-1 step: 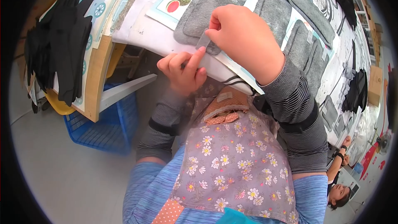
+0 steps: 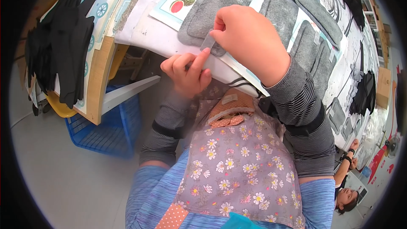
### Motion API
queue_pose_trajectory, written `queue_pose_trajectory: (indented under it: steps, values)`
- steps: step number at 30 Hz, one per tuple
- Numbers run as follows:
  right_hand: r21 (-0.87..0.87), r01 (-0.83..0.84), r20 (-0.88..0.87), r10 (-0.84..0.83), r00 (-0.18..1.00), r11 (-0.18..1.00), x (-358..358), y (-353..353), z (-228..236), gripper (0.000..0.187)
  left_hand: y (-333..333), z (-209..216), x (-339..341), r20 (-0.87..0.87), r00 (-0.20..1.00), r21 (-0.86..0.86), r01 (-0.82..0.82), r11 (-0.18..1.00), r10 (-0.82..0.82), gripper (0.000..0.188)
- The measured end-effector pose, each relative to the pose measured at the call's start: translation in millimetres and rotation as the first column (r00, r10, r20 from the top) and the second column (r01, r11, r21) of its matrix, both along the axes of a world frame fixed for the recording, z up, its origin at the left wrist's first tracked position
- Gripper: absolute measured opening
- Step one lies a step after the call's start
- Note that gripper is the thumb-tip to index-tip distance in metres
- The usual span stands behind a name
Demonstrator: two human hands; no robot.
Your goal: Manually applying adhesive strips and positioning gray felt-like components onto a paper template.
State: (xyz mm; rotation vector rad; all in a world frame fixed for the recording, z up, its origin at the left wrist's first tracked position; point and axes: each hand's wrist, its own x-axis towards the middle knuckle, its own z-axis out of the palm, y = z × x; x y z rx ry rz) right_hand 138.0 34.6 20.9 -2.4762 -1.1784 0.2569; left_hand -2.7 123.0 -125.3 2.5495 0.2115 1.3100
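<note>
My right hand [image 2: 250,38] is closed in a pinch on a small translucent strip [image 2: 207,42] at the table's near edge. The strip lies over the near edge of a grey felt-like padded piece [image 2: 220,4]. From the left, the index fingertip of my left hand [image 2: 186,74] touches the strip's lower end. The left thumb is apart from that finger, and the other fingers are loosely curled. Beneath the grey piece is a printed sheet [image 2: 167,12] with fruit pictures. More grey padded pieces [image 2: 277,15] lie to the right, partly behind my right hand.
Black fabric strips [image 2: 63,46] hang over the wooden table end [image 2: 99,89] at left. A blue plastic basket [image 2: 101,127] stands on the floor below. Black pieces [image 2: 364,93] and smaller grey pieces [image 2: 337,114] lie farther right. Another person [image 2: 347,195] is at the far right.
</note>
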Motion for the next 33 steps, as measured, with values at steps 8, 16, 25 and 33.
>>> queue_pose_trajectory:
  steps: [8, 16, 25, 33]
  values:
    - [-0.006, -0.005, 0.033, 0.005, 0.999, 1.0, 1.8, 3.2, 0.3, 0.021, 3.5, 7.7, 4.4, 0.02, 1.0, -0.013, 0.01, 1.0, -0.01, 0.034]
    - [0.069, -0.001, -0.065, 0.006, 0.998, 0.998, 0.1, 2.0, -1.9, 0.031, 5.4, 11.4, 1.4, -0.007, 1.0, 0.016, 0.008, 1.0, -0.007, 0.029]
    - [0.324, -0.006, -0.029, 0.016, 0.999, 0.946, -17.3, -36.8, 42.7, 0.033, -5.0, 16.5, 15.4, 0.047, 0.999, -0.003, -0.004, 1.0, 0.005, 0.025]
    - [0.066, 0.174, -0.358, -0.139, 0.923, 0.983, -10.1, -195.7, 99.0, 0.026, 7.1, 15.6, -4.4, 0.016, 0.999, -0.063, 0.029, 0.998, -0.028, 0.031]
